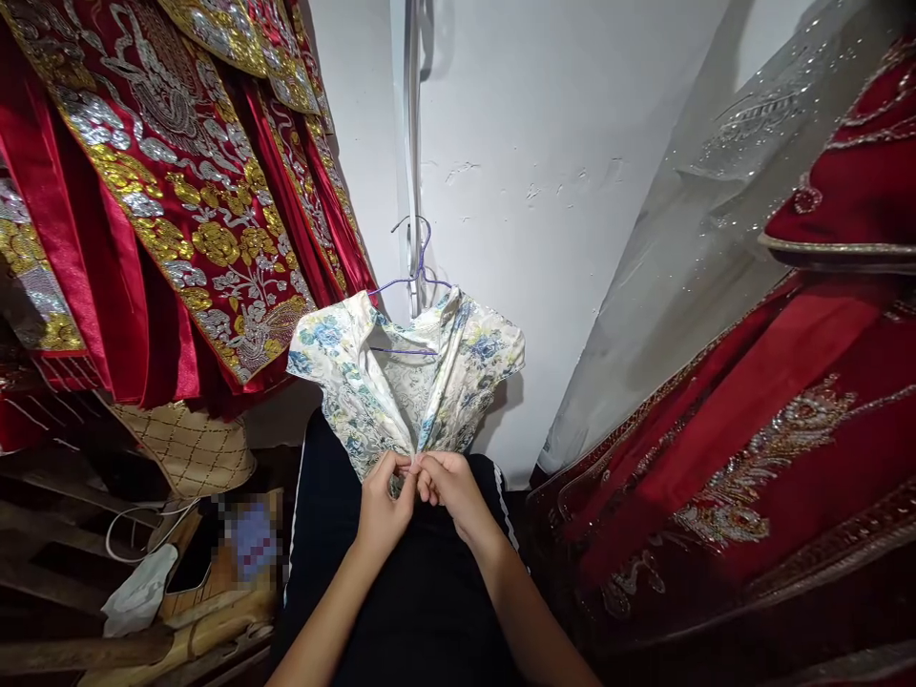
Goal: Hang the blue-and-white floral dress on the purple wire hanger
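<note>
A short-sleeved floral shirt (343, 396), white with blue and yellow flowers, hangs on a thin purple hanger (424, 277). Its collar lies open in a deep V. At the bottom of that V my left hand (387, 491) pinches one front edge of the shirt. My right hand (445, 482) pinches the other front edge right beside it, fingertips nearly touching. Whatever small fastening may lie between the fingertips is hidden. The lower shirt rests over dark trousers (429, 592) with white side trim on my lap.
Red garments with gold and silver embroidery (215, 239) hang at left. A sheer sparkly veil (644, 315) and a red beaded gown (787, 458) hang at right. A white pole (413, 143) runs down the wall. Low at left stands a wooden stool (207, 620) with a cable and tissue.
</note>
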### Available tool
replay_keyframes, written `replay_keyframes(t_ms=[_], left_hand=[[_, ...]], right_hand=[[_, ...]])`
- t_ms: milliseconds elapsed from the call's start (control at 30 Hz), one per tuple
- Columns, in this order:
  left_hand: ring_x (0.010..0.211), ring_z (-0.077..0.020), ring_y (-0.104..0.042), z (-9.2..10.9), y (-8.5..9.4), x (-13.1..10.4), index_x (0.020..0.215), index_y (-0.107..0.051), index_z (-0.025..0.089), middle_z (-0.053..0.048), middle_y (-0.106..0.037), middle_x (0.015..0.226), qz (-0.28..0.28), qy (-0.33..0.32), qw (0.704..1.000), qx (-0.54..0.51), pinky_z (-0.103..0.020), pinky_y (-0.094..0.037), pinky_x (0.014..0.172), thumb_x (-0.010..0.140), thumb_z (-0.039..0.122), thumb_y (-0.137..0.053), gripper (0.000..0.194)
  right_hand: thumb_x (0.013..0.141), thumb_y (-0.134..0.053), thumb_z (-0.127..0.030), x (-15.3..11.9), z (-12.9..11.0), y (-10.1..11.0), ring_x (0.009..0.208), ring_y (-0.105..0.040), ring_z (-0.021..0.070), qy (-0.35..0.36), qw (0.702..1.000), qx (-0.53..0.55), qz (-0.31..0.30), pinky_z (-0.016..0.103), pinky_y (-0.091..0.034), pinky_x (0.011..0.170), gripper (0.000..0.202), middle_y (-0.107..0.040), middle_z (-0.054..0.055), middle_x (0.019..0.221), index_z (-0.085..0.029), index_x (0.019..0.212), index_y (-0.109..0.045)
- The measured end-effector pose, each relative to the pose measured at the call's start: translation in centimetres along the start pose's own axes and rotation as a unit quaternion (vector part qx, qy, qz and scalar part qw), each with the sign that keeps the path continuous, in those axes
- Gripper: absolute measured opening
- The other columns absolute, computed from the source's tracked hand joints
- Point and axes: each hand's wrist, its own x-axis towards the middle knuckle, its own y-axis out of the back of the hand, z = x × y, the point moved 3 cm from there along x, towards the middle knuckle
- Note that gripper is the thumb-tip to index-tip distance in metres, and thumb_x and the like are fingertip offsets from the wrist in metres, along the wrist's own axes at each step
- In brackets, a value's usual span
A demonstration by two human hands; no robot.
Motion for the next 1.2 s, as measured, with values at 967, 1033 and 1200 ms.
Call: replay_keyframes(t_ms=[967,1033,1200], left_hand=[[0.086,-0.0191,-0.064,9.2,4.6,13.9,0.124,-0.060,0.023,-0.005,-0.068,0.097,0.010,-0.144,0.989,-0.025,-0.033,-0.049,0.081,0.094,0.029,-0.057,0.031],[0.081,-0.0171,-0.062,11.0,5.6,17.0,0.130,-0.058,0.021,-0.005,-0.068,0.098,0.015,-0.185,0.983,-0.006,-0.032,-0.049,0.079,0.096,0.029,-0.055,0.035],[0.078,-0.0176,-0.058,13.0,5.3,20.5,0.092,-0.068,0.016,-0.005,-0.067,0.085,-0.067,-0.256,0.953,0.149,-0.030,-0.045,0.075,0.094,0.031,-0.057,0.019]], right_hand=[[0.086,-0.058,-0.031,5.7,-19.3,0.0,0.040,-0.039,0.0056,0.299,0.952,-0.030,0.054,0.019,-0.028,0.043,0.022,-0.051,-0.004,0.045,-0.015,0.073,-0.064],[0.086,-0.058,-0.031,5.6,-19.5,0.2,0.041,-0.040,0.0060,0.310,0.948,-0.048,0.045,0.019,-0.029,0.044,0.021,-0.051,-0.004,0.045,-0.016,0.072,-0.064],[0.085,-0.059,-0.037,6.5,-19.1,1.1,0.042,-0.038,0.0069,0.310,0.948,-0.050,0.048,0.021,-0.026,0.045,0.024,-0.050,-0.005,0.046,-0.016,0.075,-0.066]])
